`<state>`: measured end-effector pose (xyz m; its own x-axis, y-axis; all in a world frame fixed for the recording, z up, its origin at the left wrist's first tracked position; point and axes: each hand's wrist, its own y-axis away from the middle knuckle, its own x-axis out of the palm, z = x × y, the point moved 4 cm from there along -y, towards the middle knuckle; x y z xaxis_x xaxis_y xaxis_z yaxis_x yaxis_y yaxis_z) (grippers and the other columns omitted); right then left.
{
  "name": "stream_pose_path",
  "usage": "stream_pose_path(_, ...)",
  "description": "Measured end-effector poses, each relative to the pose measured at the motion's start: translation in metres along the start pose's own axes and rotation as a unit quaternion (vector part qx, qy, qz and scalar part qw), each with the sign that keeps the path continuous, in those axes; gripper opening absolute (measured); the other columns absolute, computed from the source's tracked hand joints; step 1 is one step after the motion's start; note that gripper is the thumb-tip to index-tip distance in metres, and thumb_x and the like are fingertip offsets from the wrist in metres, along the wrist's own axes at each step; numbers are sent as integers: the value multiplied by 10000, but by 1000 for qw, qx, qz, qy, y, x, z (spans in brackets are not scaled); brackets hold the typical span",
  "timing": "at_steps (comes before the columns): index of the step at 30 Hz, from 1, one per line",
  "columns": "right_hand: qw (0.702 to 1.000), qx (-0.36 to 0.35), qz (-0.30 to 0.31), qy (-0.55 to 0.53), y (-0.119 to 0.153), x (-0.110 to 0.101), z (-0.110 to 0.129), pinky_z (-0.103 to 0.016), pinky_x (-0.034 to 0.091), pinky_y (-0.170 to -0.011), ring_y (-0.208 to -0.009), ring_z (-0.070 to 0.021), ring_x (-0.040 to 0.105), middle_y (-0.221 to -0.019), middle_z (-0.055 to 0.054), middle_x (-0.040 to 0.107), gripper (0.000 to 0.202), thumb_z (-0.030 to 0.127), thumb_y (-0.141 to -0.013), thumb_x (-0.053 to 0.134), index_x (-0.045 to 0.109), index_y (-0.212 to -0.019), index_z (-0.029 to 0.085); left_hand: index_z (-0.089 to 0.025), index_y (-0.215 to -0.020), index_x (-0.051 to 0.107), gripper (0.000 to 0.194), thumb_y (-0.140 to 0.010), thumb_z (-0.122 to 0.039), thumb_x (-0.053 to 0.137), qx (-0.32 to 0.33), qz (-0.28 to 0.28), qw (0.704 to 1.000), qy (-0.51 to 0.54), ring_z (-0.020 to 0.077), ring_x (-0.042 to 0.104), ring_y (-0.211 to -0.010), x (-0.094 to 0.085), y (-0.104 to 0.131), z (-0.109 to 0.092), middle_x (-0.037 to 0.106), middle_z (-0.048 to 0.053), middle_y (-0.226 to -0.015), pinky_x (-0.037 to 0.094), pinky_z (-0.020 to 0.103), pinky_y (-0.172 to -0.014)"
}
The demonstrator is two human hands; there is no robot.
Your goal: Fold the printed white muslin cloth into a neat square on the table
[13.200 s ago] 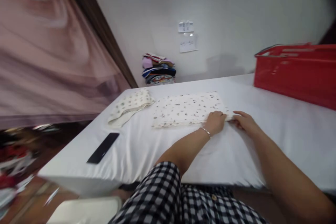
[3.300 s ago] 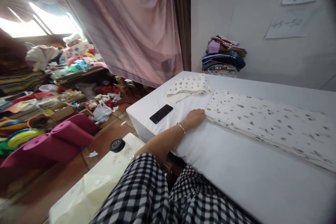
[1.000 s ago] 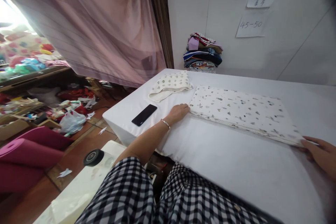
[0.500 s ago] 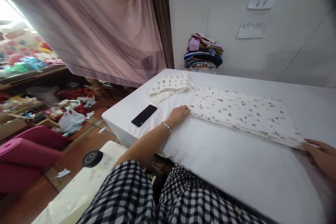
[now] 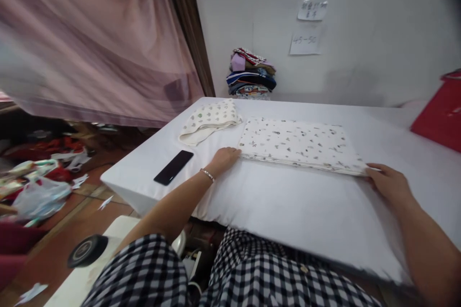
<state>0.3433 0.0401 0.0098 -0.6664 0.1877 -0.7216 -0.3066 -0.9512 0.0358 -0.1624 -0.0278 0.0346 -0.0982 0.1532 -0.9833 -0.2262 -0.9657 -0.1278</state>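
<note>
A folded white cloth [image 5: 295, 145] with small grey plant prints lies flat in several layers on the white-covered table [image 5: 273, 201]. My left hand [image 5: 226, 156] pinches its near left corner, the fingers curled at the edge. At the near right corner, my right hand [image 5: 389, 182] has the layers between thumb and fingers. Just beyond my left hand rests a smaller folded cream cloth [image 5: 212, 117] with a leafy print, its near flap slanting out. A black phone [image 5: 173, 167] lies to the left of my left wrist.
Against the wall stands a pile of folded fabrics [image 5: 251, 76]. A red bag [image 5: 441, 112] is at the far right of the table. Pink curtains [image 5: 118, 48] hang at the left, above a floor with plastic bags [image 5: 43, 196]. A black round object [image 5: 87, 250] sits on a white surface.
The view has swung to the right, bringing the red bag and more of my right arm into sight. Both hands are still at the same corners of the folded cloth.
</note>
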Motion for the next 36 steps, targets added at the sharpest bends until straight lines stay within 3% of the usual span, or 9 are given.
stream_pose_path(3, 998, 27, 11, -53, 4, 0, 3, -287, 433, -535, -503, -149, 535, -712, -81, 672, 441, 352, -768, 566, 651, -1153, 155, -175, -1033, 610, 219, -919, -183, 423, 21, 20, 999, -43, 218, 633, -885, -4, -2, -5, 685, 92, -957, 460, 315, -735)
stream_pose_path(8, 995, 10, -9, -95, 2, 2, 2, -264, 426, -496, -451, -128, 503, -612, -17, 633, 393, 309, -731, 583, 683, -1082, 163, -161, -1056, 590, 252, -917, -146, 381, 32, 39, 997, -64, 236, 638, -887, -8, -5, -6, 684, 101, -927, 473, 337, -736)
stream_pose_path(14, 990, -15, -25, -140, -7, 7, -7, -250, 404, -439, -420, -120, 482, -566, 0, 624, 414, 295, -704, 603, 687, -1084, 153, -169, -1181, 547, 308, -923, -153, 379, 36, 72, 994, -77, 224, 629, -974, -13, -6, -5, 675, 96, -1033, 476, 321, -782)
stream_pose_path(21, 995, -35, 12, -96, -12, 10, -8, -230, 356, -402, -421, -115, 482, -572, 3, 624, 459, 296, -720, 588, 678, -1151, 169, -149, -1094, 578, 276, -905, -131, 378, 38, 61, 994, -81, 223, 637, -934, -14, -8, -8, 679, 104, -967, 473, 326, -786)
stream_pose_path(26, 990, -43, 23, -135, -14, -5, 0, -221, 349, -409, -426, -102, 457, -536, 7, 591, 437, 296, -723, 594, 694, -1122, 148, -135, -1043, 582, 249, -876, -116, 399, 37, 52, 995, -74, 225, 638, -886, -21, -7, -11, 677, 107, -923, 474, 328, -743)
stream_pose_path(30, 988, -48, 12, -147, -16, -21, -6, -222, 361, -423, -440, -98, 450, -538, -3, 589, 412, 304, -712, 611, 713, -1074, 136, -141, -1030, 575, 246, -877, -107, 385, 56, 21, 995, -77, 209, 630, -858, -24, 4, -20, 665, 90, -897, 472, 316, -726)
stream_pose_path(36, 996, -39, 35, -70, -5, -23, -19, -240, 339, -417, -436, -109, 448, -581, -11, 619, 414, 364, -735, 567, 725, -1062, 164, -164, -1044, 560, 229, -893, -135, 391, 85, -32, 995, -51, 193, 616, -834, -17, 23, -19, 647, 74, -886, 480, 315, -739)
